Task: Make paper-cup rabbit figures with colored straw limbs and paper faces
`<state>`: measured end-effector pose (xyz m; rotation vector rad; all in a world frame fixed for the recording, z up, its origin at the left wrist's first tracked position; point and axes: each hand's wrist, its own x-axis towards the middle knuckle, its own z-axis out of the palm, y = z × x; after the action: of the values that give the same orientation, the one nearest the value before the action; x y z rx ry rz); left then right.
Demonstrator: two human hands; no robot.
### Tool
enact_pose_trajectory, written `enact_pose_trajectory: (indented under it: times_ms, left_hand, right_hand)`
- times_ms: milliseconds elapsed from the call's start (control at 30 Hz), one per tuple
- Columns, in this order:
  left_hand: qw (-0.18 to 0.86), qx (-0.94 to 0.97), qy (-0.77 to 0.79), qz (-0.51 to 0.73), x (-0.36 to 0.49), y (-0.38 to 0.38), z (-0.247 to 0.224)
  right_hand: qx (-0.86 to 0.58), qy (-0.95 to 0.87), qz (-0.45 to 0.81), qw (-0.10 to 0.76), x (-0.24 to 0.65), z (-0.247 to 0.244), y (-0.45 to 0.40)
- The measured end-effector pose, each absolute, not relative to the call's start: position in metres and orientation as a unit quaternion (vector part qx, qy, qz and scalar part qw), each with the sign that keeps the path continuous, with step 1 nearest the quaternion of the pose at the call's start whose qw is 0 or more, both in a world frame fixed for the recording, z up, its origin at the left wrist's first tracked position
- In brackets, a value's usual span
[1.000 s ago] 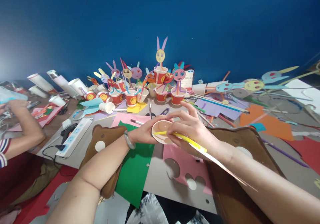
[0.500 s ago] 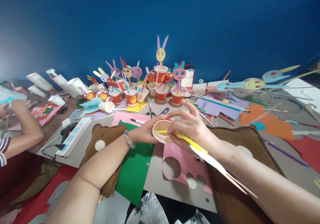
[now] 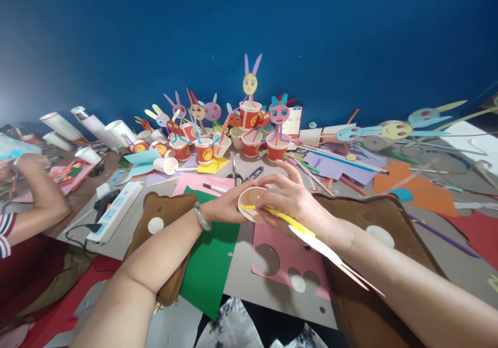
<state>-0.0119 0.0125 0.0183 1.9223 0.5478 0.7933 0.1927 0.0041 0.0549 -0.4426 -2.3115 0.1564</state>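
Observation:
My left hand (image 3: 229, 204) is wrapped round a paper cup (image 3: 246, 197), tilted so its open mouth faces me. Over the cup's right side, my right hand (image 3: 286, 197) holds a yellow stick (image 3: 290, 220), its fingertips at the rim and one finger raised. One end of the stick lies inside the cup. A long white piece with two pale pink tips (image 3: 330, 254) trails from its other end beneath my right wrist. Below the hands lie pink paper with round holes (image 3: 286, 280) and green paper (image 3: 210, 270).
Red cups with paper rabbit figures (image 3: 204, 151) stand along the blue wall, near a phone (image 3: 295, 122). Scissors (image 3: 234, 174) and a pen (image 3: 213, 188) lie beyond my hands. A power strip (image 3: 114, 213) is at left, beside another person's arm (image 3: 49, 197). Brown mats (image 3: 350, 270) flank the papers.
My right hand has shifted slightly left with the yellow stick and its trailing pink tips. My left hand still holds the cup in nearly the same place.

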Motion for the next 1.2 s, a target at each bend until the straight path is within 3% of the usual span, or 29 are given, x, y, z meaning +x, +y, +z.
enact_pose_trajectory:
  times_ms: [300, 533, 767, 900, 1033, 1200]
  left_hand:
    - [0.497, 0.767, 0.251, 0.318, -0.006, 0.011, 0.02]
    - [0.508, 0.737, 0.298, 0.331, -0.013, 0.015, 0.015]
    - [0.379, 0.752, 0.423, 0.335, -0.016, 0.015, 0.024]
    - [0.412, 0.745, 0.421, 0.312, -0.017, 0.016, 0.027]
    - [0.491, 0.695, 0.412, 0.325, -0.017, 0.016, 0.025]
    - [0.534, 0.637, 0.434, 0.347, -0.018, 0.018, 0.022]
  right_hand:
    - [-0.2, -0.904, 0.066, 0.372, 0.184, 0.032, 0.009]
    - [-0.268, -0.878, 0.178, 0.355, 0.189, 0.028, 0.019]
    - [-0.402, -0.768, 0.356, 0.349, 0.198, 0.026, 0.025]
    - [-0.411, -0.726, 0.444, 0.327, 0.2, 0.026, 0.027]
    - [-0.441, -0.703, 0.452, 0.326, 0.2, 0.023, 0.032]
    - [-0.436, -0.647, 0.459, 0.425, 0.2, 0.023, 0.038]
